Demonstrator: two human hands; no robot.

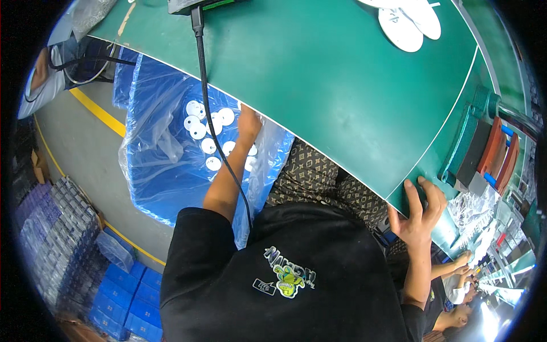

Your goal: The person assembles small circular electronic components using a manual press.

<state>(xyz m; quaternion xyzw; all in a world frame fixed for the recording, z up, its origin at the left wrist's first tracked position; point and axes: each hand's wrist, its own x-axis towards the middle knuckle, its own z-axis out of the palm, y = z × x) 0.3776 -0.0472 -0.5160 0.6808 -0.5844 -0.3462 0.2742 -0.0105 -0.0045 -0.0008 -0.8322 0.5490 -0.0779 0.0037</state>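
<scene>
My left hand [249,122] reaches down over a blue bin [159,196] lined with clear plastic, close under the table's edge. Its fingers are mostly hidden, so what they hold, if anything, does not show. Several round white discs [198,131] with small dark centres lie scattered in the bin beside that hand. My right hand [419,215] rests on the near edge of the green table [319,74], fingers spread and nothing in them. Farther off on the tabletop lie white rounded pieces [401,29], partly overlapping.
A black cable [206,102] hangs from a dark device [199,5] across the bin. Red-brown racks [497,157] and clear plastic wrap [476,211] sit at the right. Blue boxes [117,293] are stacked lower left. Co-workers' arms [453,266] show at lower right.
</scene>
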